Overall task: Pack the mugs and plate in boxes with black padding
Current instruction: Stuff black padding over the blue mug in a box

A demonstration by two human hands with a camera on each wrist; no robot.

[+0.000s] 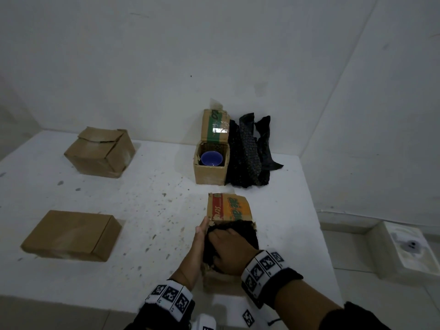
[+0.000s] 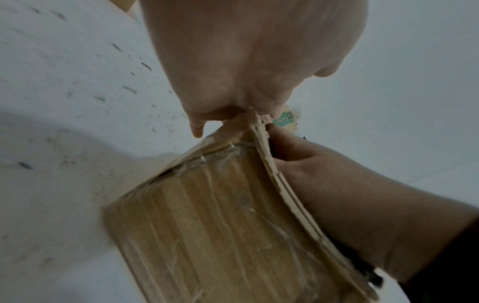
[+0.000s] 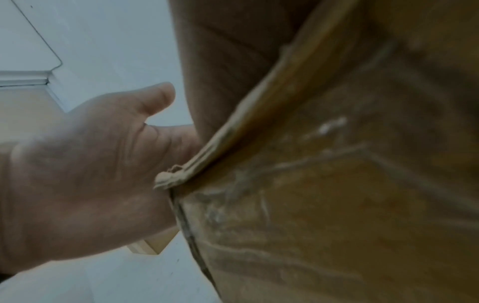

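An open cardboard box point(image 1: 228, 208) with an orange printed flap stands near the table's front edge, stuffed with black padding point(image 1: 242, 232). My left hand point(image 1: 201, 236) lies along its left wall and grips the rim near the far corner point(image 2: 233, 61). My right hand point(image 1: 229, 246) is on top of the padding with fingers curled down into it; in the right wrist view its fingers are hidden behind the cardboard point(image 3: 337, 205). Whatever lies under the padding is hidden. Farther back, a blue mug point(image 1: 212, 158) sits in a second open box point(image 1: 209, 172).
A heap of loose black padding point(image 1: 250, 153) leans against the wall right of the far box. Two closed cardboard boxes point(image 1: 100, 151) point(image 1: 71, 234) sit at the table's left. The table edge drops off at the right, where a white block point(image 1: 404, 251) lies on the floor.
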